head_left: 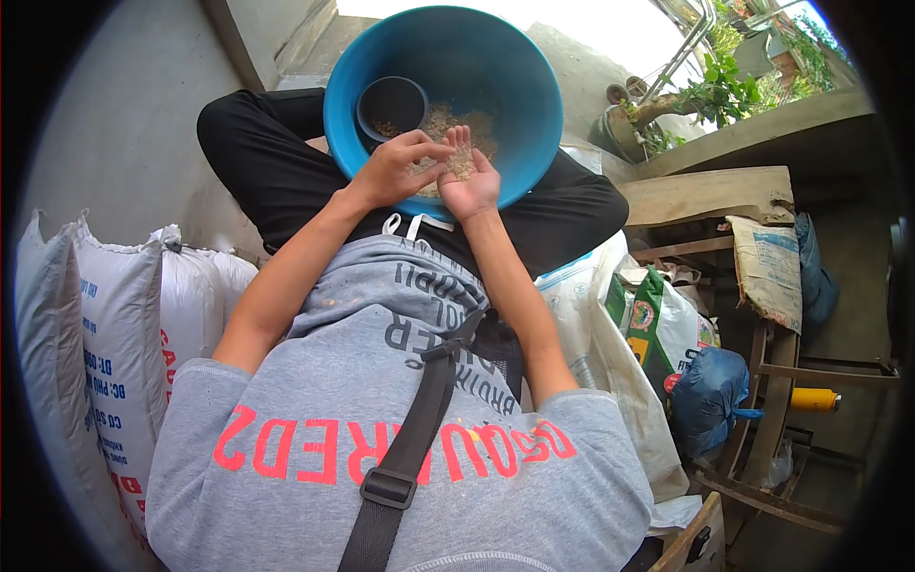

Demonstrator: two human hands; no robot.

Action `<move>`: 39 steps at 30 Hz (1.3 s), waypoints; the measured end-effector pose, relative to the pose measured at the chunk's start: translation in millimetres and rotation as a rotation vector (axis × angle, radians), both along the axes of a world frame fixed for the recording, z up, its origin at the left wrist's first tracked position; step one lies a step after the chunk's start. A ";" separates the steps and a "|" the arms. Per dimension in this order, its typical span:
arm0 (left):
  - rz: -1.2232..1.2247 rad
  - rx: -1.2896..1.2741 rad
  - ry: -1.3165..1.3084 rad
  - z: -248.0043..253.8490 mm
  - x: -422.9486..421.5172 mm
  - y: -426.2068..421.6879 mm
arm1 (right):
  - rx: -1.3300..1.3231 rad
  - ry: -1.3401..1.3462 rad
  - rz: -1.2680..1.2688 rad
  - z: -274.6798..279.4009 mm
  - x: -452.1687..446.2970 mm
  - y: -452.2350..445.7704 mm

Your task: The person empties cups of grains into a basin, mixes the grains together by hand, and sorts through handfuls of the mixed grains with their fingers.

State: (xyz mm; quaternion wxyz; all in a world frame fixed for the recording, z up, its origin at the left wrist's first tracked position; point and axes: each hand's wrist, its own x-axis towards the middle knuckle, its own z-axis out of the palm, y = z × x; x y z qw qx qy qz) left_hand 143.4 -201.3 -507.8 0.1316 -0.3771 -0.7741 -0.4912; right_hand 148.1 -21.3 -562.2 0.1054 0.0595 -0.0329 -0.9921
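A large blue plastic basin (pixel 529 86) rests between the crossed legs, with pale grains or seeds (pixel 481 133) spread over its bottom. My right hand (pixel 470 191) is held palm up above the near rim, cupping a small heap of pale grains (pixel 461 164). Beside it, my left hand (pixel 393 172) reaches across with fingertips drawn together in a pinch at the edge of that palm; anything between them is too small to make out. Inside the basin at the left sits a dark round bowl (pixel 394 101) with some brownish grains in it.
White printed sacks (pixel 119 315) stand along the left wall. To the right are more bags (pixel 658 324), a blue plastic bundle (pixel 710 396) and a wooden frame (pixel 762 410). A potted plant (pixel 624 133) stands beyond the right knee.
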 end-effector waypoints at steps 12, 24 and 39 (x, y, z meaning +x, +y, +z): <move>0.023 -0.037 0.063 3.3 3.8 -0.5 | 0.114 0.058 -0.044 16.4 6.3 -5.9; 0.008 -0.142 0.032 -3.4 1.3 -1.2 | -0.013 0.235 0.194 3.2 5.8 -2.5; -0.063 0.012 0.033 -10.4 -3.9 -1.3 | -0.005 0.133 0.129 5.5 3.7 -5.0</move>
